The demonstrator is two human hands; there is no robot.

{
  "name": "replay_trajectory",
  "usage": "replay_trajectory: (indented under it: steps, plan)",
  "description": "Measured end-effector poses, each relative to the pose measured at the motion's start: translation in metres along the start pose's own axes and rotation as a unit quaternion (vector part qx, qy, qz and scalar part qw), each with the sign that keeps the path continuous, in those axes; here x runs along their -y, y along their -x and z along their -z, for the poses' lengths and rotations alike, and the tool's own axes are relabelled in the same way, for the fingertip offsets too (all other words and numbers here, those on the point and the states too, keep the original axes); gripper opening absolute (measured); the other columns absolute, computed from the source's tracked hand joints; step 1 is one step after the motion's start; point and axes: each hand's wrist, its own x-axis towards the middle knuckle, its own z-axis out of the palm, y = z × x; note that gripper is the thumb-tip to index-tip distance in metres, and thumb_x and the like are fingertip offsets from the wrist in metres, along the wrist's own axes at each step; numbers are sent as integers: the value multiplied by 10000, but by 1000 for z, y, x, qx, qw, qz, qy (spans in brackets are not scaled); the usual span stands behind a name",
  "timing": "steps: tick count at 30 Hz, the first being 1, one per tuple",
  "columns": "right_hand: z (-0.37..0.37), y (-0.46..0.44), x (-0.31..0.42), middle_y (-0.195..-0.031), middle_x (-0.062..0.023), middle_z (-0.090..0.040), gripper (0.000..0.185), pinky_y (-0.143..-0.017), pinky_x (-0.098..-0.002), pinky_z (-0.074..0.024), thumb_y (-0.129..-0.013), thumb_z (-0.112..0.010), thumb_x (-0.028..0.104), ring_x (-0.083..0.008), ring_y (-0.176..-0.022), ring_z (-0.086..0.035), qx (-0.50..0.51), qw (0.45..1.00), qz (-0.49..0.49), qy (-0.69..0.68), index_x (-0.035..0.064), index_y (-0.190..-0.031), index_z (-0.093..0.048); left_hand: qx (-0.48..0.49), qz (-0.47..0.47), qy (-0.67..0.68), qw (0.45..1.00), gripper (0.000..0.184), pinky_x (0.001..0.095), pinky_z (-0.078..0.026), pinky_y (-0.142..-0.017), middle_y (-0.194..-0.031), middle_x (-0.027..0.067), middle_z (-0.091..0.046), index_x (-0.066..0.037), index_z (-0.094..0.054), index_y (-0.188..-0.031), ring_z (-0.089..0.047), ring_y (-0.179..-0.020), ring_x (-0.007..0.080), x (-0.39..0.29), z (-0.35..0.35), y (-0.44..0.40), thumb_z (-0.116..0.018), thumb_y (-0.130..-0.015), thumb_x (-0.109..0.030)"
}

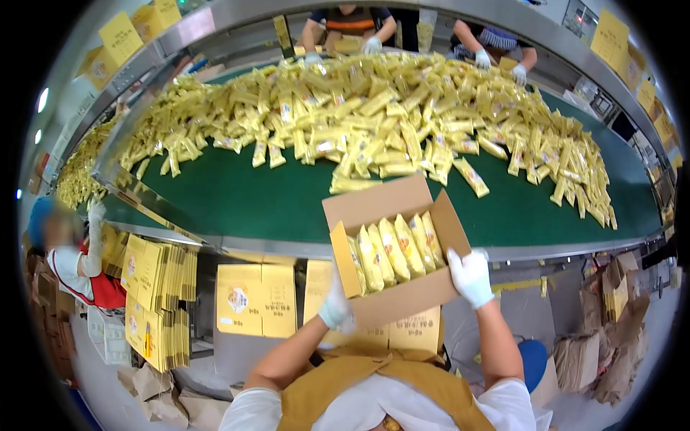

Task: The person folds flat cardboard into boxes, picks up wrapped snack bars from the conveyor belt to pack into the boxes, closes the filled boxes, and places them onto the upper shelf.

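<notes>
An open cardboard box [395, 307] is held between my two white-gloved hands, in front of my chest at the near edge of the green belt. A row of several yellow packets [395, 248] stands inside it, and its flaps are spread. My right hand [471, 277] grips the box's right side. My left hand [336, 305] is against the lower left side, partly blurred, with its fingers largely behind the box. Beyond the box, a big heap of loose yellow packets [374, 108] lies on the green belt [266, 205].
Two co-workers' gloved hands [372, 46] [483, 59] reach in at the far side. Another person [79, 258] stands at the left. Flattened yellow cartons [147, 273] are stacked left, others [256, 300] lie below the belt. Brown cardboard [575, 363] is at the lower right.
</notes>
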Motion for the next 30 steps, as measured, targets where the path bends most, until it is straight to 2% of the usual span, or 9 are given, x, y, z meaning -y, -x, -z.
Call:
replay_trajectory:
  steps: [5,10,14,17,19,21,22,25,30]
  plan:
    - [18,-3,31,-893,-150,-669,398,-732,-310,-481,-938,-457,236,-140,-828,-604,-27,948,-3,-316,-35,-1156,-650,12,-26,136,990,631,385,-484,-1006,-1358,171,-555,-19,-357,-1470,-579,-1203,254,2,22,-11,-642,-918,-132]
    - [49,-63,59,-1002,-97,-624,565,-760,-268,-463,-983,-430,392,-146,-889,-573,-54,917,97,-383,-100,-1222,-571,-13,-151,236,960,570,383,-479,-1008,-1337,157,-572,-21,-397,-1440,-582,-1191,245,-58,122,-76,-630,-939,-160]
    - [78,-181,89,-1410,-138,-539,585,-1102,-384,-401,-1050,-425,316,-219,-1285,-521,-111,830,231,-495,-65,-1490,-376,-42,-318,272,907,524,382,-476,-1010,-1320,145,-586,-22,-430,-1416,-584,-1182,239,-160,237,-154,-620,-955,-182]
    - [135,-273,146,-1426,-124,-527,520,-1107,-325,-367,-1032,-478,235,-201,-1306,-490,-158,847,337,-379,-42,-1468,-410,-78,-442,252,857,492,382,-473,-1012,-1307,137,-597,-23,-454,-1398,-585,-1175,234,-242,311,-215,-613,-967,-199]
    - [160,-306,195,-1418,-126,-535,454,-1089,-322,-376,-1017,-504,183,-214,-1293,-495,-188,864,314,-346,0,-1431,-466,-266,-487,95,826,424,338,-487,-965,-1226,123,-647,-20,-534,-1329,-599,-1116,200,-294,341,-248,-624,-970,-228]
    - [167,-345,219,-1369,-140,-571,482,-1067,-354,-399,-967,-553,278,-266,-1258,-534,-241,823,374,-353,47,-1388,-505,-299,-494,103,810,555,315,-446,-992,-1225,107,-643,-15,-531,-1325,-561,-1107,177,-329,358,-263,-681,-948,-394]
    - [173,-384,214,-1398,-129,-542,532,-1061,-376,-418,-958,-556,299,-278,-1273,-534,-253,821,407,-312,54,-1419,-457,-287,-500,77,813,699,329,-562,-817,-1258,107,-617,19,-486,-1367,-654,-1057,209,-330,374,-292,-578,-972,-551]
    - [159,-416,218,-1407,-296,-511,638,-1126,-422,-353,-935,-614,334,-392,-1323,-484,-299,854,352,-241,-21,-1437,-445,-251,-320,94,909,758,304,-582,-699,-1275,119,-618,13,-474,-1379,-709,-924,195,-345,368,-290,-574,-950,-603]
    - [135,-451,185,-1408,-211,-517,643,-1098,-387,-368,-925,-588,331,-324,-1312,-489,-332,898,263,118,11,-1444,-386,-343,-301,34,889,591,317,-547,-601,-1234,164,-656,-24,-461,-1385,-730,-714,220,-329,362,-330,-577,-990,-449]
